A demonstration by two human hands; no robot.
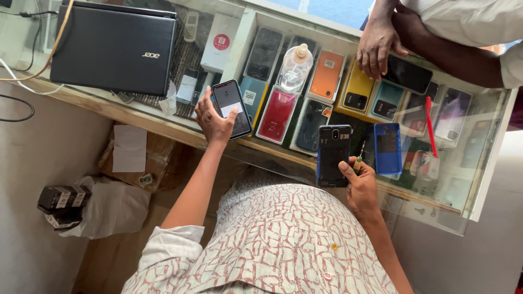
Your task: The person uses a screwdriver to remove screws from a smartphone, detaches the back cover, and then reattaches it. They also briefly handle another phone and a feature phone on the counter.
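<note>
The person stood at a glass counter (163, 117) with both hands busy. The left hand (213, 121) was raised over the glass, its grip closed around a black smartphone (231, 109) whose lit screen faced up, the thumb lying along the phone's lower edge. The right hand (359, 188) was lower and nearer the body, its grip closed on a dark phone (333, 156) held with the back and camera lens showing, upright over the near edge of the counter; a small screwdriver (359, 157) with a green collar stuck up between the same fingers, just beside that phone. A blue phone cover (387, 148) lay on the glass right next to the screwdriver. Under the glass sat rows of phones and phone boxes in red, orange, yellow and teal. A clear bottle (295, 68) with a pale cap stood on the counter between the two hands and farther back, and a closed black laptop (115, 48) rested on the far left end, well apart from the hands. A red pen (430, 126) lay on the glass toward the right. Across the counter another person's hand (377, 46) rested on the glass beside a black phone (407, 74), apart from the wearer's own hands
</note>
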